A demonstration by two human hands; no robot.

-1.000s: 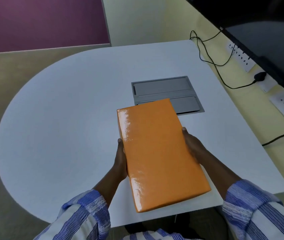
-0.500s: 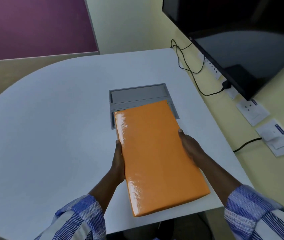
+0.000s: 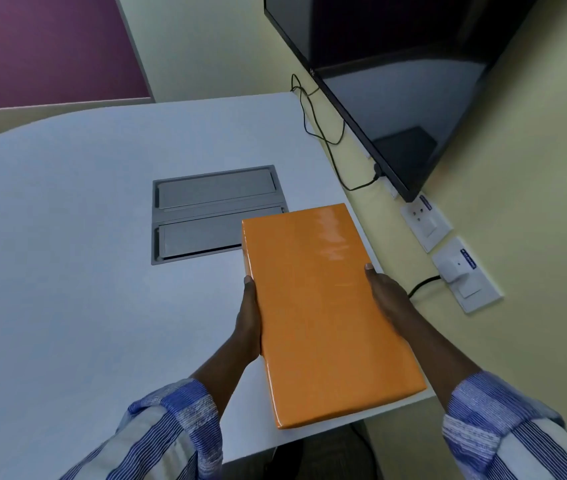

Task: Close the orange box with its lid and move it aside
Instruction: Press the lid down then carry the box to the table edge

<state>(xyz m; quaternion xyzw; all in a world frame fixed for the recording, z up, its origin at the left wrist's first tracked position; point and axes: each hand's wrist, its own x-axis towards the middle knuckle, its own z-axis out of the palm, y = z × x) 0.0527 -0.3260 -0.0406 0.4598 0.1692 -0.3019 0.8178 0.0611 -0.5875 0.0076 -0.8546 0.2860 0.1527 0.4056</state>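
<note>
The orange box (image 3: 327, 306), lid on, is at the surface's (image 3: 67, 271) right edge, gripped on its long sides by the left hand (image 3: 249, 318) and right hand (image 3: 387, 299). It should probably be kept level and set fully on the surface; open room lies left, while the right edge and cables (image 3: 327, 133) crowd it.

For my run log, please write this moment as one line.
object: glossy orange rectangular box, closed | left hand: gripping left side | right hand: gripping right side | place: right part of white table
</note>
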